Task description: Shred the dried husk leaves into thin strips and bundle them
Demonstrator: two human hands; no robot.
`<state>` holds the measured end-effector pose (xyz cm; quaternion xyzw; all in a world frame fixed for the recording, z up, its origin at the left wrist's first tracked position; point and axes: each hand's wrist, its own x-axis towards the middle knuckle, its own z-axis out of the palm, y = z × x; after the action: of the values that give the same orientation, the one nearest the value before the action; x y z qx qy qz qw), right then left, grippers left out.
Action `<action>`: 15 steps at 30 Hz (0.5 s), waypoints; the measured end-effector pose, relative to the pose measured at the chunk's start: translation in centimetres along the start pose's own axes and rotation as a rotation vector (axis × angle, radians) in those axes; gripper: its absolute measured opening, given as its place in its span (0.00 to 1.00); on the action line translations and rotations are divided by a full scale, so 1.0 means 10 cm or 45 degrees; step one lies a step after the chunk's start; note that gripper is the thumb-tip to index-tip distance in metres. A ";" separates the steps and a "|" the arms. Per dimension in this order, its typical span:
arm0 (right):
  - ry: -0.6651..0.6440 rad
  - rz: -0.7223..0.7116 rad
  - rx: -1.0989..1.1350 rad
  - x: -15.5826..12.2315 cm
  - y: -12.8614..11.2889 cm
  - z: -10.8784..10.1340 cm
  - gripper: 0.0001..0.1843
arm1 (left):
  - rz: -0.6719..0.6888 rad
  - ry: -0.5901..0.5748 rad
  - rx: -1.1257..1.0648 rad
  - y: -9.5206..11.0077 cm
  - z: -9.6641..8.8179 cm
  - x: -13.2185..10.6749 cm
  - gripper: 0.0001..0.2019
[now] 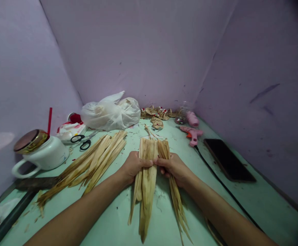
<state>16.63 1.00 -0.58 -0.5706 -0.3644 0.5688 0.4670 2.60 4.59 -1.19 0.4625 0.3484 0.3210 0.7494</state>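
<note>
My left hand (136, 166) is closed on several long, dried corn husks (148, 201), its thumb lying across their front. A second, narrower bunch of husks (175, 194) is gripped by my right hand (171, 166). Both thumbs meet near the middle, where the two bunches come together. The strips hang down toward me, pale yellow with brownish lower ends, and their cut upper ends stand level above my hands. Behind the bunches lies a bit of white string or twisted fibre (152, 135). My fingers behind the husks are mostly hidden.
More husks (97, 157) lie left, near black-handled scissors (84, 141), a hammer (27, 198) and a white mug (49, 153). A plastic bag (113, 112) and woven ornaments (159, 112) sit at the back. To the right are a pink glue gun (191, 133), its cord and a phone (228, 159).
</note>
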 end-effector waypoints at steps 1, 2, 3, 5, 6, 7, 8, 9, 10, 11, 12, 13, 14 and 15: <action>-0.001 -0.001 -0.025 0.00 0.00 0.00 0.08 | -0.017 0.014 0.003 0.00 0.00 0.00 0.14; -0.002 -0.003 -0.045 -0.01 0.00 0.00 0.08 | -0.033 0.025 0.000 0.00 0.00 0.00 0.14; -0.002 -0.004 -0.062 -0.01 -0.01 0.00 0.07 | -0.043 0.032 -0.008 0.01 0.00 0.01 0.14; 0.002 -0.015 -0.101 -0.02 0.00 0.01 0.07 | -0.043 0.050 -0.026 0.01 0.00 0.00 0.13; 0.007 -0.021 -0.131 -0.02 0.00 0.02 0.06 | -0.035 0.065 -0.028 0.01 0.01 0.00 0.13; 0.014 -0.023 -0.167 -0.02 0.00 0.02 0.06 | -0.026 0.079 -0.023 0.00 0.01 0.00 0.13; 0.018 -0.021 -0.198 -0.02 0.01 0.03 0.06 | -0.017 0.084 -0.018 0.00 0.02 -0.01 0.12; 0.017 -0.017 -0.217 -0.02 0.01 0.03 0.05 | -0.010 0.083 -0.016 -0.01 0.02 -0.01 0.11; 0.012 -0.014 -0.217 -0.01 0.01 0.04 0.06 | -0.004 0.077 -0.022 -0.01 0.03 -0.02 0.10; 0.002 -0.011 -0.200 -0.01 0.02 0.04 0.06 | 0.001 0.066 -0.035 -0.02 0.03 -0.02 0.10; -0.015 -0.012 -0.168 -0.01 0.02 0.04 0.06 | 0.002 0.048 -0.056 -0.02 0.04 -0.03 0.09; -0.038 -0.018 -0.129 -0.01 0.02 0.04 0.06 | 0.001 0.021 -0.082 -0.02 0.04 -0.03 0.09; -0.066 -0.023 -0.088 -0.01 0.02 0.04 0.06 | -0.001 -0.015 -0.113 -0.02 0.04 -0.02 0.08; -0.095 -0.025 -0.048 -0.01 0.02 0.04 0.06 | -0.002 -0.054 -0.149 -0.02 0.04 -0.02 0.08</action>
<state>16.20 0.89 -0.74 -0.5540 -0.3980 0.5781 0.4477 2.83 4.17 -1.21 0.4245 0.3133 0.3304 0.7826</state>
